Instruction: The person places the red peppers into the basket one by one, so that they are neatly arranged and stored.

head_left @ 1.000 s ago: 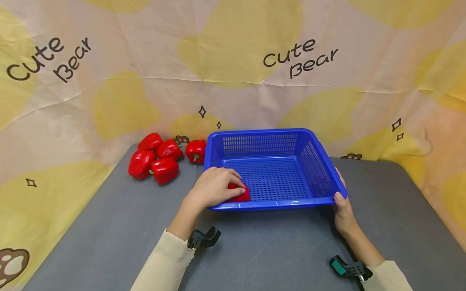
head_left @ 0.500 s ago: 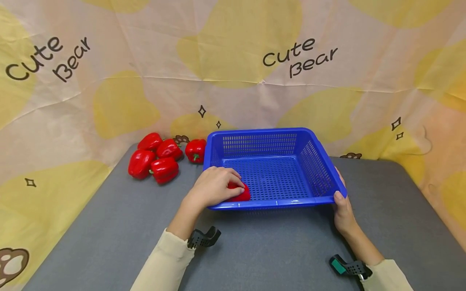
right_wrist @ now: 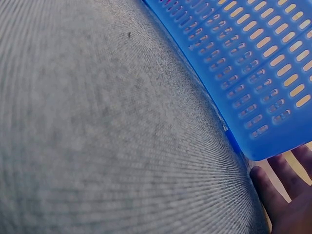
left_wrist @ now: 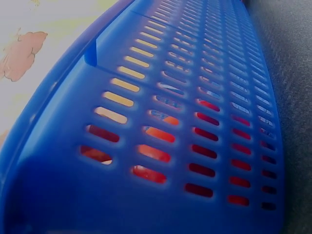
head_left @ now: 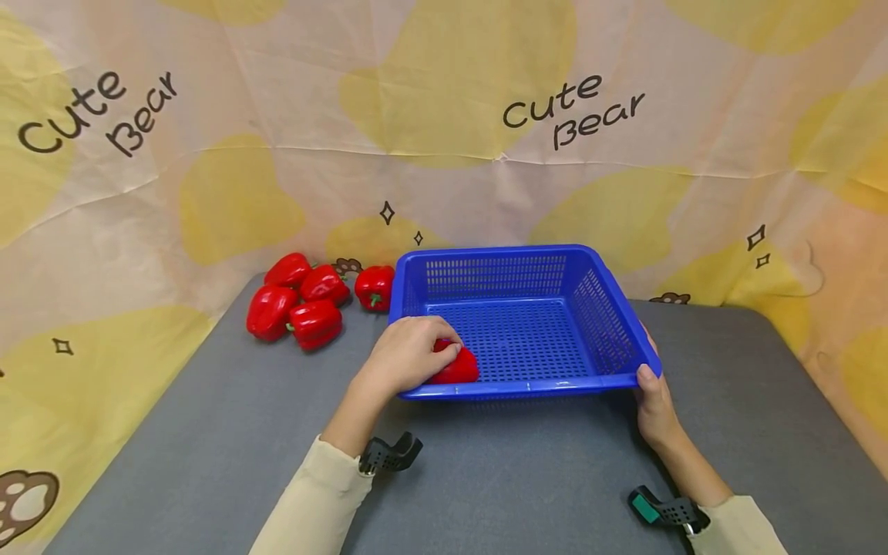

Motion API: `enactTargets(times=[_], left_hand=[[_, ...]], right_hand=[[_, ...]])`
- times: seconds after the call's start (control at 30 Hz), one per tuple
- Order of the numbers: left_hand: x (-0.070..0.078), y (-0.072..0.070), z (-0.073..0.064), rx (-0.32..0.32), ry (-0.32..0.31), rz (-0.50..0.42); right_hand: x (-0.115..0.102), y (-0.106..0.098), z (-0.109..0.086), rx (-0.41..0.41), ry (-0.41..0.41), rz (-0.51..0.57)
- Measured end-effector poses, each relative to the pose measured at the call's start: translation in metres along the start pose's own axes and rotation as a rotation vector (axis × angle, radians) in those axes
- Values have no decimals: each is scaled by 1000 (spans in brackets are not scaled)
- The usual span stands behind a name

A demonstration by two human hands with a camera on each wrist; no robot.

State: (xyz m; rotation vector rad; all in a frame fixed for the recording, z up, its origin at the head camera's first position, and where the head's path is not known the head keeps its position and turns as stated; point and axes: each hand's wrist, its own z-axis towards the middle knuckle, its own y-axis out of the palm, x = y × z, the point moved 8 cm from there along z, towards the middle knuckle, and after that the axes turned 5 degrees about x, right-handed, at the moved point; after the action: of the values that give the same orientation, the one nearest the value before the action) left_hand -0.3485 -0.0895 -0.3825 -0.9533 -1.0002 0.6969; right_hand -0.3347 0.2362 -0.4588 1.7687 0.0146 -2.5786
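Observation:
A blue plastic basket with slotted walls stands on the grey table. My left hand reaches over its near left corner and holds a red bell pepper low inside it, with curled fingers and the thumb on the pepper. Through the basket's slots the left wrist view shows parts of the red bell pepper. My right hand grips the basket's near right corner, its thumb on the rim. In the right wrist view, the fingers lie against the outside of that corner; part of them is hidden.
Several red bell peppers lie in a group on the table to the left. One more red bell pepper sits close beside the basket's left wall. A printed cloth hangs behind the grey table.
My left thumb and fingers have shifted slightly up and back on the pepper, so more of it shows. The basket and my right hand have stayed in place.

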Motion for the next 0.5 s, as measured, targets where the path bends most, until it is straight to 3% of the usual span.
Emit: enactTargets(times=[0.13,0.27,0.5], left_hand=[[-3,-6,2,71,-10,-93],[-11,-22,2,182,-14,-153],[-44,-59,-6,381,-137,-204]], right_hand=[[1,-1,-2,5,18,-22],[1,-1,-3,5,24,-23],[-1,-1,-2,-1,-7,14]])
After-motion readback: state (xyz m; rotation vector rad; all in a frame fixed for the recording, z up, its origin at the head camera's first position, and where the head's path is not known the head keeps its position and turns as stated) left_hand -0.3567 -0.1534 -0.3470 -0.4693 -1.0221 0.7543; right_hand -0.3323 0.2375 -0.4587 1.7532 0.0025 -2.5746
